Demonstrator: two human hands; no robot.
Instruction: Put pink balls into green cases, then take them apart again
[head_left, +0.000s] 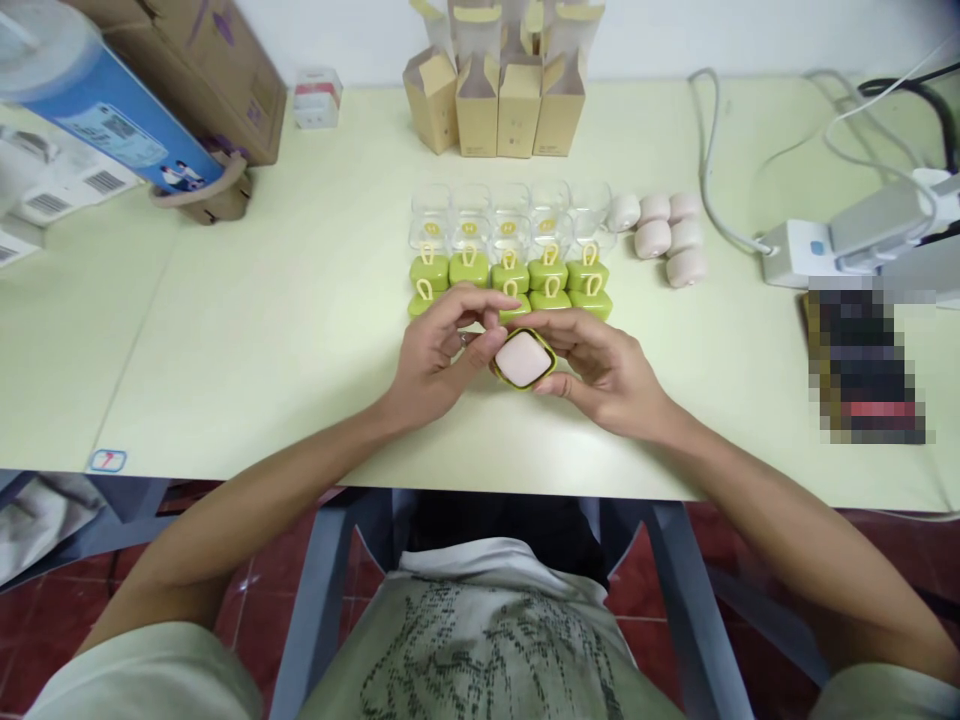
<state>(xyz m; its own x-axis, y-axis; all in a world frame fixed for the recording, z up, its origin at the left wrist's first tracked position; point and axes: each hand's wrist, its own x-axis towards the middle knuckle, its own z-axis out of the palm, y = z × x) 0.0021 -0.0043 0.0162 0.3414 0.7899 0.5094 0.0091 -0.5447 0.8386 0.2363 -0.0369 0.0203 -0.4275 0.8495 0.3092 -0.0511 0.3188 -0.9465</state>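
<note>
Over the table, my right hand [611,370] grips a small green case [519,386], fingers along its far side and thumb at the near edge. A pale pink rounded-square block [523,358] sits inside the case, facing up. My left hand [442,350] is closed at the case's left side, thumb pressing its edge and the other fingers bent above. Just beyond my hands stand two rows of green cases [469,268] with cream loops on top; my fingers partly cover the nearer row. Behind them are rows of clear plastic covers [511,215], some showing yellow marks.
Several pale pink blocks [652,238] lie right of the covers. Open cardboard boxes [480,105] line the wall. At right are a power strip [802,252], cables and a blurred dark object [862,365]. A blue cylinder [127,115] and a large carton [217,70] occupy the left.
</note>
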